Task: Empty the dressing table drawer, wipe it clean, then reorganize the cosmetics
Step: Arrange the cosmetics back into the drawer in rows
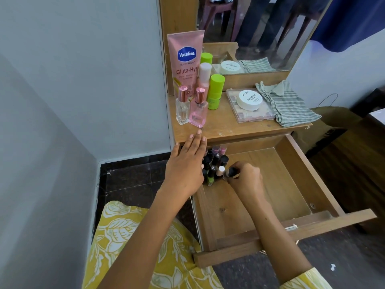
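Note:
The wooden drawer (277,184) stands pulled out below the dressing table top (225,126). Several small nail polish bottles (216,159) stand packed in its back left corner. My right hand (245,178) pinches a black-capped bottle (232,172) at the edge of that group. With straight fingers, my left hand (187,161) hovers over the drawer's left side, its fingertips at the table top's front edge. On the top stand a pink Vaseline tube (185,61), two perfume bottles (190,107), green-capped bottles (215,90), a white jar (250,100) on a clear case, and a striped cloth (289,105).
A mirror (260,28) rises behind the table top. A grey wall (83,80) closes the left side, with dark floor (135,180) below it. A brown bag (329,126) sits to the right of the table. My yellow patterned clothing (135,247) fills the bottom.

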The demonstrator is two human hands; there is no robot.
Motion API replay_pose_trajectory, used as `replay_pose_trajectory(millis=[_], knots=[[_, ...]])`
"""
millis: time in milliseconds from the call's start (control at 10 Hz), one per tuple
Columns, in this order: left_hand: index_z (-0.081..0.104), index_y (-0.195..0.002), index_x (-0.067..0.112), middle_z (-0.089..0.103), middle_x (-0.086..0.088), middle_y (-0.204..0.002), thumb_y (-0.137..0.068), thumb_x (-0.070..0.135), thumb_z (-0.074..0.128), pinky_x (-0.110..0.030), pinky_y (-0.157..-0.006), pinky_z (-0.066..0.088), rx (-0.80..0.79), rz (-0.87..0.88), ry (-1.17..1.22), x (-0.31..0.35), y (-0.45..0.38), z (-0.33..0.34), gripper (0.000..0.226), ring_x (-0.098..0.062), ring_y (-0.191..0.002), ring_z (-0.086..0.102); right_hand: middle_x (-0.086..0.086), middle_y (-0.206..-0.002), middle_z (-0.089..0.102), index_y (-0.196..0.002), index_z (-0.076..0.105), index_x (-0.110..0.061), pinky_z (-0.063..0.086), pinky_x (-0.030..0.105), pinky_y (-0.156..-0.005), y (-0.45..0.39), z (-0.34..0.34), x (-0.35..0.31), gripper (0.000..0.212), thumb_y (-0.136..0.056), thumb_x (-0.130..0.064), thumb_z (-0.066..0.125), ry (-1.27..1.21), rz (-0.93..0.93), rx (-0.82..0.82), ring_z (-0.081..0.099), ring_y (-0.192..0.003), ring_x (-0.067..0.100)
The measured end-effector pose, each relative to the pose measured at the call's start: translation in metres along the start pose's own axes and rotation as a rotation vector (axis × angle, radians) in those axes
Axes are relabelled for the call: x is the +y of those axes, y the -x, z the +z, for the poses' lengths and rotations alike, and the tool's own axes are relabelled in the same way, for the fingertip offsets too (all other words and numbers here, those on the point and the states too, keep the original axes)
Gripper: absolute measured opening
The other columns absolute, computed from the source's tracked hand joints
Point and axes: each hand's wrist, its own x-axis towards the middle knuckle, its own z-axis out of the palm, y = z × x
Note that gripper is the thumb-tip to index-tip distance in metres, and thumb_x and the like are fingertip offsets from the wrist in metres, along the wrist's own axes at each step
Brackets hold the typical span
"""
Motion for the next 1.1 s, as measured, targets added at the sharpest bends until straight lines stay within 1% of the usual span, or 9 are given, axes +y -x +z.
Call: replay_pose_trajectory(millis=[100, 200, 300, 400, 500, 700, 800, 1000, 1100], knots=[[-0.011, -0.148, 0.019, -0.022, 0.001, -0.154, -0.099, 0.02, 0.036, -0.039, -0.117, -0.003, -0.001, 0.001, -0.003, 0.0, 0.0, 0.001, 0.068, -0.013, -0.142, -0.018, 0.006, -0.087, 0.066, -0.086, 0.066, -0.013, 0.054, 0.037, -0.068, -0.002, -0.001, 0.0, 0.005, -0.082, -0.01, 0.065, 0.011, -0.015, -0.017, 0.062, -0.079, 0.027], [-0.011, -0.148, 0.019, -0.022, 0.002, -0.154, -0.099, 0.02, 0.036, -0.039, -0.116, -0.003, -0.002, 0.002, 0.0, 0.0, 0.0, 0.0, 0.068, -0.014, -0.142, -0.017, 0.009, -0.089, 0.067, -0.092, 0.067, -0.011, 0.052, 0.035, -0.067, -0.004, 0.002, -0.002, 0.011, -0.081, -0.01, 0.064, 0.008, -0.032, -0.042, 0.063, -0.079, 0.028], [-0.012, -0.148, 0.019, -0.022, 0.002, -0.154, -0.099, 0.02, 0.036, -0.039, -0.116, -0.003, -0.001, 0.0, 0.001, 0.0, 0.0, 0.001, 0.068, -0.014, -0.142, -0.017, 0.011, -0.093, 0.067, -0.097, 0.066, -0.008, 0.054, 0.038, -0.073, -0.006, 0.005, -0.002, 0.015, -0.082, -0.01, 0.065, -0.006, -0.025, -0.059, 0.063, -0.083, 0.029], [-0.012, -0.148, 0.019, -0.022, 0.002, -0.154, -0.099, 0.02, 0.036, -0.039, -0.116, -0.003, -0.003, -0.001, 0.003, 0.0, 0.0, 0.001, 0.068, -0.014, -0.142, -0.018, 0.011, -0.096, 0.066, -0.101, 0.065, -0.007, 0.049, 0.032, -0.068, -0.007, 0.006, 0.002, 0.019, -0.082, -0.009, 0.067, -0.026, -0.003, -0.044, 0.063, -0.087, 0.029], [-0.012, -0.148, 0.019, -0.022, 0.002, -0.154, -0.099, 0.02, 0.036, -0.038, -0.115, -0.004, 0.001, 0.003, 0.005, 0.0, 0.0, 0.001, 0.068, -0.013, -0.142, -0.017, 0.011, -0.104, 0.065, -0.113, 0.062, -0.006, 0.041, 0.027, -0.067, -0.007, 0.006, 0.004, 0.032, -0.082, -0.008, 0.07, -0.006, 0.021, -0.03, 0.061, -0.093, 0.026], [-0.013, -0.147, 0.019, -0.024, 0.002, -0.154, -0.099, 0.02, 0.037, -0.039, -0.115, -0.004, -0.001, 0.0, 0.003, 0.0, 0.001, 0.001, 0.069, -0.014, -0.141, -0.018, 0.01, -0.103, 0.065, -0.107, 0.064, -0.007, 0.043, 0.027, -0.067, -0.005, 0.004, 0.007, 0.029, -0.079, -0.004, 0.071, -0.013, 0.022, -0.027, 0.054, -0.082, 0.017], [-0.013, -0.147, 0.019, -0.024, 0.002, -0.154, -0.099, 0.02, 0.036, -0.038, -0.115, -0.004, -0.005, 0.0, 0.007, 0.0, 0.0, 0.0, 0.069, -0.013, -0.141, -0.019, 0.009, -0.102, 0.065, -0.103, 0.065, -0.008, 0.048, 0.028, -0.07, -0.005, 0.004, 0.006, 0.026, -0.078, -0.003, 0.072, -0.034, 0.011, -0.017, 0.06, -0.085, 0.021], [-0.013, -0.147, 0.019, -0.023, 0.001, -0.154, -0.099, 0.019, 0.037, -0.038, -0.115, -0.004, -0.003, -0.001, -0.001, 0.0, 0.0, 0.001, 0.07, -0.014, -0.141, -0.018, 0.01, -0.101, 0.066, -0.11, 0.065, -0.007, 0.046, 0.029, -0.069, -0.004, -0.001, 0.01, 0.034, -0.076, -0.004, 0.073, -0.004, 0.094, -0.051, 0.061, -0.09, 0.024], [-0.013, -0.148, 0.019, -0.022, 0.001, -0.154, -0.099, 0.019, 0.038, -0.038, -0.115, -0.003, 0.004, 0.002, -0.004, -0.001, 0.0, 0.0, 0.07, -0.014, -0.142, -0.017, 0.009, -0.096, 0.068, -0.1, 0.068, -0.01, 0.052, 0.031, -0.07, 0.004, -0.004, 0.012, 0.025, -0.077, -0.012, 0.076, 0.068, 0.149, -0.131, 0.064, -0.087, 0.024]])
